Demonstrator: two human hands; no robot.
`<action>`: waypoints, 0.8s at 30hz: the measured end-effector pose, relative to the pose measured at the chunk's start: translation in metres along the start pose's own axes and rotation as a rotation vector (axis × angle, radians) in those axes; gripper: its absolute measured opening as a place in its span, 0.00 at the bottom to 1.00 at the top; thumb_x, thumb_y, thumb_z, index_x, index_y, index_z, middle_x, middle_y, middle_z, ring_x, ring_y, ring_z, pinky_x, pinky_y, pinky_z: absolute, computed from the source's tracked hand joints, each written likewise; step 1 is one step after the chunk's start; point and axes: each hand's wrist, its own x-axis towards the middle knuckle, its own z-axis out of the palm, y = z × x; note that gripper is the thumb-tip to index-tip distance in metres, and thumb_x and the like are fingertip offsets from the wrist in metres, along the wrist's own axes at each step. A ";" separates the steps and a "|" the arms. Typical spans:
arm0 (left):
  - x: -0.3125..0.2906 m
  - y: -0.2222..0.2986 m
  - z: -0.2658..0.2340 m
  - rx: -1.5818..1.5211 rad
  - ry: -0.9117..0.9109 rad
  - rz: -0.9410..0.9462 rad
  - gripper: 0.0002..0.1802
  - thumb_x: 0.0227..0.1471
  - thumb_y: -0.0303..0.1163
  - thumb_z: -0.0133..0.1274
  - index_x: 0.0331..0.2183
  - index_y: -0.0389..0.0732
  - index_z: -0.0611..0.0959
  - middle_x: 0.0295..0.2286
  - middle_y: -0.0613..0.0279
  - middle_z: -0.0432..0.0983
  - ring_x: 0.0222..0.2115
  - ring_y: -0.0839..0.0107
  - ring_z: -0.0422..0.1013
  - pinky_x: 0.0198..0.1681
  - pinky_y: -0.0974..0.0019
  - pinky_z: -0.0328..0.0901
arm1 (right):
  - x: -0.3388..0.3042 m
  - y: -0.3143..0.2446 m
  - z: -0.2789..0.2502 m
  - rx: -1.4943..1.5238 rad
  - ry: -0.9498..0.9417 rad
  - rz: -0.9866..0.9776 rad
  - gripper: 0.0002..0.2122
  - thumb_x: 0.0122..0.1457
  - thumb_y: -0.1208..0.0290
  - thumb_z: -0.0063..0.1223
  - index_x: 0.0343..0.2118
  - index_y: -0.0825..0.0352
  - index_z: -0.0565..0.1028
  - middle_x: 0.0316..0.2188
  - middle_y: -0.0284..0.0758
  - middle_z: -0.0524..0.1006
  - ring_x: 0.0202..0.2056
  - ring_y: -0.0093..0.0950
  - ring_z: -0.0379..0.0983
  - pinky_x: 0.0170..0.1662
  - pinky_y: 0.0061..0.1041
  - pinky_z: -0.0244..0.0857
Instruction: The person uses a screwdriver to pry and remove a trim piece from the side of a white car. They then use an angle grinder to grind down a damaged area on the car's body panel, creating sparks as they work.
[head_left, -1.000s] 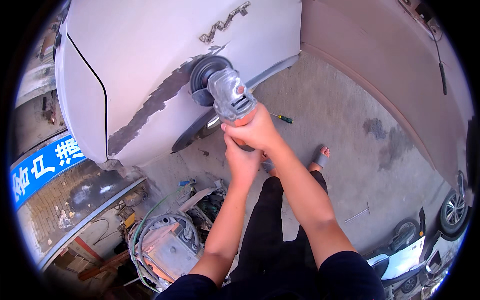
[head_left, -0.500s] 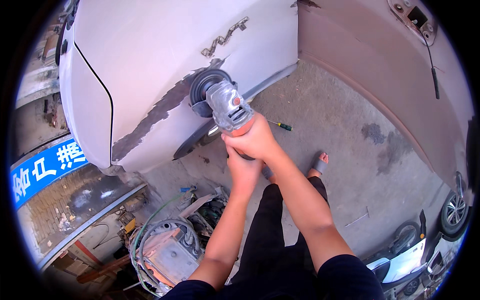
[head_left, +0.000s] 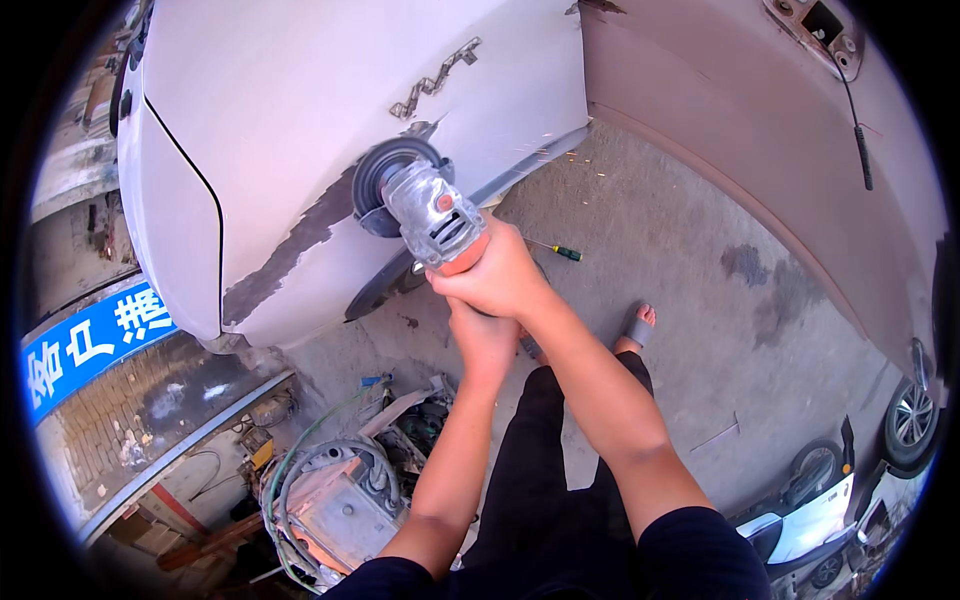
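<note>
Above the grey floor [head_left: 650, 230] is a pale car panel [head_left: 290, 110]. At its dark strip [head_left: 295, 242] is the angle grinder [head_left: 433, 212], grasped by the left hand [head_left: 484, 332] and the right hand [head_left: 500, 270]. A screwdriver [head_left: 567, 254] lies on this floor.

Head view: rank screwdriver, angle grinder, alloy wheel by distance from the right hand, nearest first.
1. Angle grinder: in the right hand, touching.
2. Screwdriver: on the floor, just right of that hand in the picture.
3. Alloy wheel: lower right, near the picture's edge.
</note>
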 end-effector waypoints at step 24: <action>0.005 -0.021 -0.004 0.043 -0.058 -0.013 0.41 0.43 0.38 0.67 0.55 0.36 0.66 0.48 0.47 0.76 0.49 0.57 0.74 0.49 0.58 0.68 | -0.005 -0.003 0.002 -0.047 0.041 0.018 0.25 0.40 0.69 0.70 0.43 0.71 0.75 0.36 0.36 0.81 0.39 0.25 0.78 0.47 0.27 0.70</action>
